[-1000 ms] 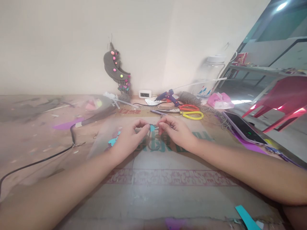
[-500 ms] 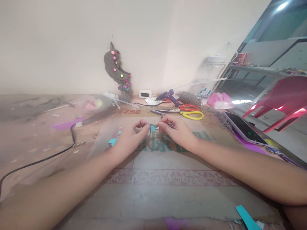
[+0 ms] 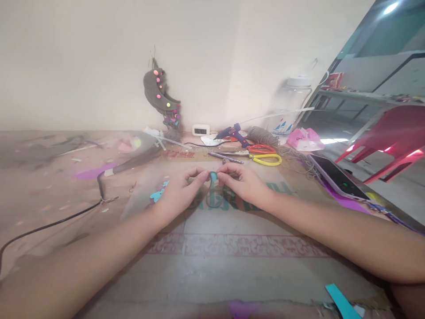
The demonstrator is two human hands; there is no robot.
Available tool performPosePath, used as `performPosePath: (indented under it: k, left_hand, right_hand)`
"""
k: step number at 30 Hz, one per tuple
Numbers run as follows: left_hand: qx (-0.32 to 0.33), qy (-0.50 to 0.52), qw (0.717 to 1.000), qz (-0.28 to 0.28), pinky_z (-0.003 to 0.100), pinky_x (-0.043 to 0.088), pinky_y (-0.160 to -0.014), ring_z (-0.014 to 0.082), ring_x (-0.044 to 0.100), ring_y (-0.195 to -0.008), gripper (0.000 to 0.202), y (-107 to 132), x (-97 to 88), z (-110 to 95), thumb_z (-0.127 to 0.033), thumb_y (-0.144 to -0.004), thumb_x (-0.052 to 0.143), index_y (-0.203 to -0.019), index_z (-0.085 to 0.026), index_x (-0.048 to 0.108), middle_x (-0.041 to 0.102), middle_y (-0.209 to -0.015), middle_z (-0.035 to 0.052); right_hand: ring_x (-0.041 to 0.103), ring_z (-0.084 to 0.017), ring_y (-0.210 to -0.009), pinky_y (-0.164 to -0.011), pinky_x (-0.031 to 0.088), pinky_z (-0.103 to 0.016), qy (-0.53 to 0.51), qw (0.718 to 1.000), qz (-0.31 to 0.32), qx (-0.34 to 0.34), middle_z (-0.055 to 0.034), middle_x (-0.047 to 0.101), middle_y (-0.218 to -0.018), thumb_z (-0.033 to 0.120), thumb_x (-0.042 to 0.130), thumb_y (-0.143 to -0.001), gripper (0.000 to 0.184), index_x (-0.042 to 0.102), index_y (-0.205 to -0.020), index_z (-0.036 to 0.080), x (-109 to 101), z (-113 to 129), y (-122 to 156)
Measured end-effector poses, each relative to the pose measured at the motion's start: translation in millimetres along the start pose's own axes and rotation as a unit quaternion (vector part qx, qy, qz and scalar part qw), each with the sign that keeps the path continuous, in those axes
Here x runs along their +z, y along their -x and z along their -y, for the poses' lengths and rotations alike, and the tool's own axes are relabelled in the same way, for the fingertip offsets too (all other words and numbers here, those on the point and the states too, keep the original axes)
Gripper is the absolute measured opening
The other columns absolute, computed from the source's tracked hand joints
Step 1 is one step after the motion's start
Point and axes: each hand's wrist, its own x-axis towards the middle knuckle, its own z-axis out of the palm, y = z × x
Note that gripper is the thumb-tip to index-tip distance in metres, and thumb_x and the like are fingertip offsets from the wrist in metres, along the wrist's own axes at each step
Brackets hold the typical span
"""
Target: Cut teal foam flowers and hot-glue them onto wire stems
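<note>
My left hand [image 3: 181,191] and my right hand [image 3: 241,181] meet over a sheet of cardboard [image 3: 226,248] on the floor. Both pinch a small teal piece [image 3: 213,177] with a thin dark loop of cord [image 3: 214,199] hanging under it. The fingers of both hands are curled and pressed together at the tips. Small teal cut-outs [image 3: 157,193] lie just left of my left hand.
Behind the hands lie orange and yellow scissors [image 3: 264,155], a purple glue gun [image 3: 232,132], a twine ball [image 3: 262,135], a small clock [image 3: 201,130] and a grey crescent decoration [image 3: 159,95]. A phone [image 3: 337,177] lies right, a black cable [image 3: 66,217] left, a red chair [image 3: 392,137] far right.
My two hands have drawn closer together, the fingertips now nearly touching around the teal piece. The dark loop beneath has narrowed slightly.
</note>
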Motion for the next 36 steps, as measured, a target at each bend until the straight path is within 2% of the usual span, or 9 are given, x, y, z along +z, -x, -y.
performPosePath:
  k: [2, 5, 8, 13, 20, 24, 27, 30, 36]
  left_hand:
    - [0.007, 0.000, 1.000, -0.002, 0.026, 0.048, -0.065, 0.0199, 0.063, -0.074, 0.036, -0.5, 0.2, 0.7, -0.048, -0.091, 0.048, -0.082, -0.021, 0.070, 0.069, -0.077, 0.0014]
    - [0.006, 0.005, 1.000, 0.007, 0.026, 0.049, -0.065, 0.0195, 0.063, -0.074, 0.029, -0.6, 0.7, 2.0, -0.043, -0.089, 0.052, -0.088, -0.023, 0.073, 0.071, -0.079, 0.0006]
    - [0.012, 0.002, 1.000, 0.018, 0.026, 0.048, -0.061, 0.0169, 0.060, -0.067, 0.023, -0.2, 1.2, 4.6, -0.040, -0.087, 0.057, -0.089, -0.024, 0.073, 0.071, -0.082, -0.0003]
    - [0.002, -0.003, 0.999, 0.035, 0.025, 0.044, -0.053, 0.0127, 0.051, -0.053, 0.025, 0.6, 1.5, 7.1, -0.043, -0.087, 0.056, -0.087, -0.023, 0.070, 0.070, -0.081, -0.0007]
    - [0.005, -0.006, 1.000, 0.005, 0.026, 0.050, -0.064, 0.0183, 0.064, -0.072, 0.023, 1.5, -0.1, -0.6, -0.042, -0.087, 0.057, -0.084, -0.023, 0.070, 0.072, -0.083, 0.0004]
    - [0.002, -0.013, 1.000, -0.005, 0.027, 0.050, -0.063, 0.0179, 0.063, -0.068, 0.022, 1.1, 0.0, -1.3, -0.040, -0.086, 0.058, -0.078, -0.022, 0.068, 0.071, -0.077, 0.0004]
    - [0.002, -0.006, 1.000, 0.006, 0.026, 0.049, -0.059, 0.0168, 0.062, -0.065, 0.022, 1.2, -0.4, 1.0, -0.040, -0.087, 0.056, -0.080, -0.021, 0.067, 0.070, -0.076, 0.0005]
    - [-0.006, 0.016, 1.000, 0.020, 0.025, 0.048, -0.055, 0.0160, 0.061, -0.060, 0.025, 1.9, -1.3, 2.0, -0.042, -0.088, 0.055, -0.084, -0.021, 0.068, 0.069, -0.073, 0.0001]
    - [-0.021, 0.041, 0.999, 0.019, 0.026, 0.048, -0.058, 0.0171, 0.062, -0.062, 0.025, -0.6, 0.0, 2.3, -0.042, -0.087, 0.058, -0.083, -0.020, 0.070, 0.068, -0.068, -0.0005]
  right_hand:
    - [0.059, -0.014, -0.061, -0.060, 0.047, -0.025, -0.002, 1.000, -0.004, -0.003, 0.0001, 0.065, -0.067, 0.030, 0.056, -0.088, 0.017, 0.064, -0.080, 0.018, -0.7, 1.1, 0.3]
    - [0.057, -0.013, -0.059, -0.058, 0.046, -0.025, -0.003, 1.000, -0.005, -0.004, 0.0006, 0.064, -0.066, 0.031, 0.055, -0.089, 0.017, 0.063, -0.080, 0.018, -1.0, 2.2, 0.7]
    - [0.057, -0.013, -0.059, -0.058, 0.046, -0.025, -0.002, 1.000, -0.005, -0.006, 0.0007, 0.063, -0.066, 0.032, 0.055, -0.089, 0.018, 0.062, -0.081, 0.018, -0.9, 2.3, 0.7]
    - [0.057, -0.013, -0.061, -0.060, 0.046, -0.025, 0.008, 1.000, 0.004, -0.018, 0.0011, 0.062, -0.066, 0.031, 0.055, -0.089, 0.016, 0.061, -0.080, 0.019, -1.0, 1.6, 0.5]
    - [0.055, -0.013, -0.061, -0.058, 0.044, -0.025, 0.034, 0.998, -0.005, -0.044, 0.0008, 0.061, -0.067, 0.029, 0.053, -0.090, 0.016, 0.060, -0.079, 0.019, 1.1, -0.4, 1.8]
    - [0.054, -0.013, -0.062, -0.059, 0.043, -0.024, 0.058, 0.996, -0.001, -0.071, 0.0002, 0.062, -0.067, 0.027, 0.053, -0.090, 0.017, 0.061, -0.078, 0.018, 1.2, -1.2, 1.2]
    - [0.056, -0.013, -0.063, -0.060, 0.044, -0.024, 0.064, 0.995, 0.004, -0.079, -0.0002, 0.063, -0.068, 0.026, 0.053, -0.089, 0.016, 0.062, -0.078, 0.018, 0.5, -0.2, 0.9]
    - [0.056, -0.013, -0.063, -0.061, 0.045, -0.024, 0.053, 0.996, 0.010, -0.074, -0.0004, 0.063, -0.068, 0.027, 0.052, -0.090, 0.017, 0.061, -0.079, 0.018, 0.3, 0.5, 1.5]
    - [0.054, -0.012, -0.059, -0.057, 0.043, -0.023, 0.017, 0.999, 0.005, -0.047, 0.0015, 0.062, -0.067, 0.028, 0.052, -0.090, 0.014, 0.056, -0.080, 0.019, 0.7, 1.6, 2.1]
